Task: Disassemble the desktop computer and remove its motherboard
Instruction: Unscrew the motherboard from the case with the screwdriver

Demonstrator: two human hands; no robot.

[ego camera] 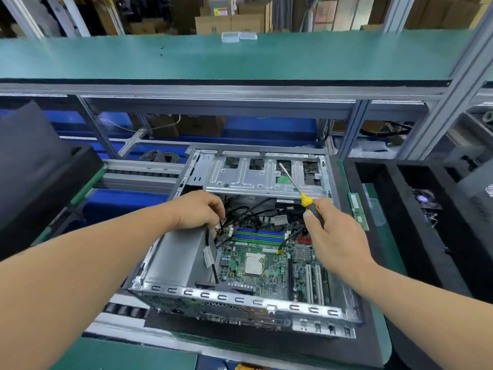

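An open desktop case (240,300) lies on its side in front of me. Inside it sits the green motherboard (256,279) with a bare CPU (254,263) and blue and green memory slots. My left hand (198,209) reaches into the case and pinches a bundle of black cables (241,210) at the board's far left corner. My right hand (334,233) grips a yellow and black screwdriver (308,202), its shaft pointing up and away over the drive cage (256,174). A grey power supply (176,257) fills the case's left side.
A loose memory stick (358,214) lies on the green mat right of the case. Black foam trays (416,225) stand at the right, one holding a fan. A dark case (40,177) stands at the left. A green shelf (240,57) spans overhead.
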